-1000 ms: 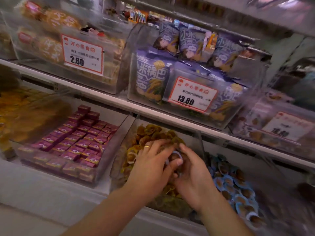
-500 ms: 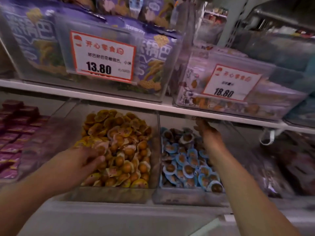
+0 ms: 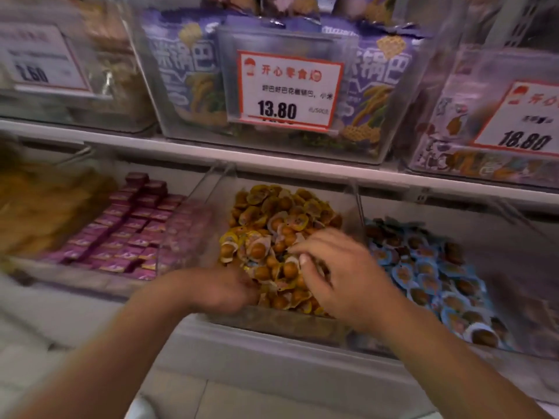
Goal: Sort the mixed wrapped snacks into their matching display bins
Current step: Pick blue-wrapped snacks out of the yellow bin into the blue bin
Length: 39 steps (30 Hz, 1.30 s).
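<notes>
A clear middle bin point(image 3: 208, 207) on the lower shelf holds a heap of yellow-wrapped round snacks point(image 3: 281, 219). To its right another clear bin holds blue-wrapped snacks point(image 3: 429, 267) of the same shape. My left hand point(image 3: 220, 288) rests at the front left of the yellow heap, fingers curled into the pile; what it holds is hidden. Over the front right of that heap my right hand point(image 3: 335, 270) lies palm down, fingers spread and touching the wrappers. Both hands are blurred.
Left of the yellow heap stands a bin of purple boxed sweets point(image 3: 130, 234), and further left an orange blurred bin point(image 3: 39, 213). The upper shelf point(image 3: 272, 161) carries purple snack bags point(image 3: 187, 71) behind a 13.80 price tag point(image 3: 287, 89), and an 18.80 tag point(image 3: 526, 119) to the right.
My right hand has come back from the rear of the blue snack bin to the yellow heap. My left hand has stayed at the front of that heap. The camera has swung left.
</notes>
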Tool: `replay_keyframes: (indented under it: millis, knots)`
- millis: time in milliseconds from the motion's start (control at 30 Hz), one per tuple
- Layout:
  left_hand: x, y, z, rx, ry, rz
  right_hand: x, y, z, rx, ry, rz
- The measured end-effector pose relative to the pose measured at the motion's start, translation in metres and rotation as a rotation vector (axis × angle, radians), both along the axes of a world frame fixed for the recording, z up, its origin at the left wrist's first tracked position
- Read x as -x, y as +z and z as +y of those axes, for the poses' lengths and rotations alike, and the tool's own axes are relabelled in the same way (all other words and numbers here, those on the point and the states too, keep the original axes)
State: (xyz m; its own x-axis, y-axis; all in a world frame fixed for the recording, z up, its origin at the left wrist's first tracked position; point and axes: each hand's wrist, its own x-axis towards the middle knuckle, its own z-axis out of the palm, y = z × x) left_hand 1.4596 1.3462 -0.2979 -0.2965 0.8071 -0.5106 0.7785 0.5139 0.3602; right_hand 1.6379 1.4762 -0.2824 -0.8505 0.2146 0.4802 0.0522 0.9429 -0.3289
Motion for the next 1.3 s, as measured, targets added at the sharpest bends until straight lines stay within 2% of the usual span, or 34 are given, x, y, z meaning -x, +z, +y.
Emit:
replay_keyframes:
  millis: [100, 167, 267, 333, 400, 467, 533, 600, 767, 900, 1000, 1167, 1300]
  knots:
    - [-0.001, 0.009, -0.007, -0.11, -0.039, -0.107, 0.015, -0.008, -0.005, 0.014, -0.034, -0.316]
    - [0.004, 0.013, -0.015, -0.228, -0.015, -0.214, 0.024, -0.011, -0.004, 0.103, -0.054, -0.379]
    - [0.012, 0.012, -0.029, -0.389, 0.041, -0.249, 0.044, -0.014, -0.008, 0.187, -0.015, -0.364]
    - [0.013, 0.011, -0.037, -0.61, 0.13, -0.27, 0.062, -0.017, -0.009, 0.247, 0.02, -0.397]
    - [0.011, 0.012, -0.047, -0.878, 0.2, -0.147, 0.081, -0.024, -0.008, 0.28, 0.027, -0.5]
    - [0.01, 0.013, -0.054, -1.058, 0.231, 0.0, 0.096, -0.037, -0.008, 0.158, -0.018, -0.641]
    - [0.015, 0.012, -0.059, -1.153, 0.286, -0.006, 0.103, -0.049, -0.011, -0.05, -0.065, -0.727]
    - [0.024, 0.01, -0.06, -1.179, 0.404, -0.072, 0.105, -0.058, -0.014, -0.126, -0.08, -0.793]
    - [0.036, 0.007, -0.059, -1.206, 0.595, -0.24, 0.124, -0.053, -0.019, -0.069, -0.103, -0.817]
    - [0.033, 0.006, -0.063, -1.196, 0.583, -0.28, 0.126, -0.051, -0.03, 0.012, -0.145, -0.744]
    - [0.033, 0.006, -0.067, -1.174, 0.595, -0.317, 0.121, -0.053, -0.031, 0.009, -0.215, -0.811]
    - [0.039, 0.008, -0.072, -1.186, 0.727, -0.522, 0.111, -0.043, -0.027, 0.306, -0.284, -0.881]
    - [0.033, 0.01, -0.072, -1.177, 0.711, -0.656, 0.101, -0.027, -0.028, 0.188, -0.234, -1.026]
